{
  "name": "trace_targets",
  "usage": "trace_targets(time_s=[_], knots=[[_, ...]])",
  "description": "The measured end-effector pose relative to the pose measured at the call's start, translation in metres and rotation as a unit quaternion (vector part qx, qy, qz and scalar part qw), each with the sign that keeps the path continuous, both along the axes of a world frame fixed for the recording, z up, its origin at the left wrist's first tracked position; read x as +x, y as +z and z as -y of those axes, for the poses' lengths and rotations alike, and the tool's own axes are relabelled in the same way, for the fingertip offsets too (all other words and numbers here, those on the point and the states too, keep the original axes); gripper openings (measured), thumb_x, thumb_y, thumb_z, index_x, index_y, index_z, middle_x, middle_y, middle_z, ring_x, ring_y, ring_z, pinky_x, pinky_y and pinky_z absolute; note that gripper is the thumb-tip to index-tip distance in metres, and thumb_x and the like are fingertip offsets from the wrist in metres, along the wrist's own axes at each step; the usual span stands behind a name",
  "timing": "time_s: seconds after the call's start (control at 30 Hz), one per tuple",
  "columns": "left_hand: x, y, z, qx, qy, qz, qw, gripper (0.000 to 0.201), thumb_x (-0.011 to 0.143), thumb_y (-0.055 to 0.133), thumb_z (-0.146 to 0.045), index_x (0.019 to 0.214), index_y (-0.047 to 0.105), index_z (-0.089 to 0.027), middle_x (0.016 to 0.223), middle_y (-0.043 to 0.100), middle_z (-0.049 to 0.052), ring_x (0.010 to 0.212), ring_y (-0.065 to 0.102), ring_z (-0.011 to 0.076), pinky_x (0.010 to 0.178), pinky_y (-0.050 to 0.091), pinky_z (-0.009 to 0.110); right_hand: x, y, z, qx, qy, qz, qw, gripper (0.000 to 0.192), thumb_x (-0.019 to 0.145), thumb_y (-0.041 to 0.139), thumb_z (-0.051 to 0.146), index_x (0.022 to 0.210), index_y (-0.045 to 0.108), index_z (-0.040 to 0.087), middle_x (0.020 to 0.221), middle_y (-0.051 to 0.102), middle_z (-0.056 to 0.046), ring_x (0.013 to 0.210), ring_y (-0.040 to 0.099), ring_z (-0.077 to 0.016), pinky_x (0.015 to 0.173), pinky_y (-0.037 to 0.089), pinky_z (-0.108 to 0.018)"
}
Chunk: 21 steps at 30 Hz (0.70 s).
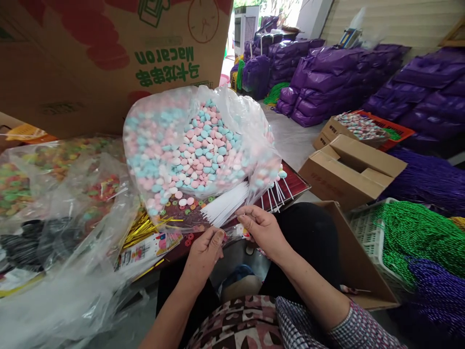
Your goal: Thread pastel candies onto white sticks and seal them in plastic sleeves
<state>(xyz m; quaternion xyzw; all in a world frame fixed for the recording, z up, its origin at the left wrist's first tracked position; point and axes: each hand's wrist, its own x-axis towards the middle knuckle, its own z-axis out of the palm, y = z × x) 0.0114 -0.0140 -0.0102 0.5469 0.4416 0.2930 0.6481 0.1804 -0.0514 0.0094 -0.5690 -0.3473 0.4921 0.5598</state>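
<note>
Clear, crinkly plastic: a small wrapper (236, 233) is held between both hands just above the person's lap, at the near edge of the surface (294, 182). The left hand (205, 252) is curled, thumb and fingers pinched on the wrapper's left end; the right hand (261, 228) is closed on its right end, fingertips touching a bundle of white sticks (227, 206). The wrapper looks feather-light, soft and slippery, best held by its edges. Behind the sticks, an open bag (196, 145) brims with pink, blue and white candies. Gold ties (143, 228) lie to the left; cardboard boxes (350, 167) stand right.
</note>
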Motion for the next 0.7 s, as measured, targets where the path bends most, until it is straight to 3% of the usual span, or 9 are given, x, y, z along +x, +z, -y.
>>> trace_targets(time_s=[0.1, 0.2, 0.27, 0.3, 0.37, 0.43, 0.53, 0.7], knots=[[0.004, 0.004, 0.0, -0.059, 0.054, 0.087, 0.993, 0.042, 0.078, 0.067, -0.058, 0.076, 0.056, -0.018, 0.042, 0.03, -0.012, 0.038, 0.028, 0.0045, 0.049, 0.038, 0.022, 0.022, 0.011, 0.002, 0.001, -0.016, 0.07, 0.997, 0.038, 0.08, 0.063, 0.053, 0.097, 0.068, 0.02, 0.053, 0.051, 0.005, 0.043, 0.043, -0.0095, 0.042, 0.036, -0.022], [0.004, 0.015, -0.003, -0.12, 0.093, 0.188, 0.97, 0.042, 0.076, 0.072, -0.055, 0.074, 0.053, -0.018, 0.042, 0.026, -0.014, 0.035, 0.023, 0.0029, 0.048, 0.041, 0.023, 0.073, 0.022, -0.002, 0.016, -0.109, 0.224, 0.968, 0.04, 0.085, 0.056, 0.055, 0.094, 0.07, 0.019, 0.056, 0.057, 0.002, 0.049, 0.049, -0.0125, 0.05, 0.041, -0.026], [0.002, 0.021, -0.004, -0.148, 0.087, 0.246, 0.954, 0.041, 0.076, 0.072, -0.054, 0.074, 0.054, -0.017, 0.042, 0.026, -0.013, 0.034, 0.022, 0.0026, 0.047, 0.04, 0.022, 0.113, 0.023, -0.011, -0.022, -0.172, 0.381, 0.908, 0.036, 0.085, 0.055, 0.049, 0.095, 0.072, 0.019, 0.062, 0.063, -0.002, 0.059, 0.058, -0.0172, 0.06, 0.045, -0.029], [0.002, 0.022, -0.003, -0.157, 0.082, 0.27, 0.946, 0.041, 0.077, 0.072, -0.053, 0.074, 0.054, -0.017, 0.043, 0.026, -0.013, 0.034, 0.023, 0.0024, 0.046, 0.039, 0.022, 0.131, 0.021, -0.018, -0.072, -0.167, 0.46, 0.869, 0.034, 0.085, 0.055, 0.045, 0.094, 0.074, 0.019, 0.065, 0.066, -0.005, 0.066, 0.061, -0.0203, 0.066, 0.046, -0.031], [0.001, 0.023, -0.002, -0.165, 0.074, 0.306, 0.935, 0.04, 0.079, 0.069, -0.054, 0.075, 0.056, -0.016, 0.042, 0.027, -0.013, 0.033, 0.023, 0.0024, 0.046, 0.039, 0.021, 0.158, 0.013, -0.031, -0.181, -0.107, 0.569, 0.795, 0.032, 0.082, 0.058, 0.044, 0.093, 0.076, 0.02, 0.077, 0.071, -0.01, 0.078, 0.065, -0.0268, 0.07, 0.045, -0.036], [0.001, 0.022, 0.0, -0.165, 0.062, 0.325, 0.929, 0.041, 0.082, 0.066, -0.055, 0.074, 0.058, -0.015, 0.043, 0.028, -0.012, 0.033, 0.024, 0.0025, 0.046, 0.04, 0.022, 0.172, 0.002, -0.041, -0.244, -0.035, 0.61, 0.753, 0.033, 0.08, 0.06, 0.048, 0.09, 0.077, 0.02, 0.081, 0.071, -0.013, 0.082, 0.065, -0.0304, 0.07, 0.043, -0.038], [-0.001, 0.018, 0.002, -0.156, 0.049, 0.328, 0.931, 0.042, 0.083, 0.064, -0.056, 0.074, 0.058, -0.015, 0.043, 0.027, -0.012, 0.033, 0.025, 0.0028, 0.047, 0.042, 0.023, 0.177, -0.009, -0.048, -0.269, 0.0, 0.61, 0.745, 0.032, 0.079, 0.062, 0.045, 0.081, 0.076, 0.017, 0.078, 0.068, -0.017, 0.081, 0.064, -0.0312, 0.067, 0.038, -0.039], [-0.005, 0.016, 0.002, -0.148, 0.082, 0.313, 0.935, 0.042, 0.081, 0.067, -0.054, 0.071, 0.055, -0.015, 0.042, 0.028, -0.012, 0.033, 0.026, 0.0025, 0.047, 0.042, 0.022, 0.182, -0.011, -0.049, -0.251, -0.044, 0.584, 0.771, 0.022, 0.081, 0.058, 0.031, 0.076, 0.072, 0.015, 0.079, 0.067, -0.019, 0.077, 0.062, -0.0286, 0.065, 0.032, -0.04]])
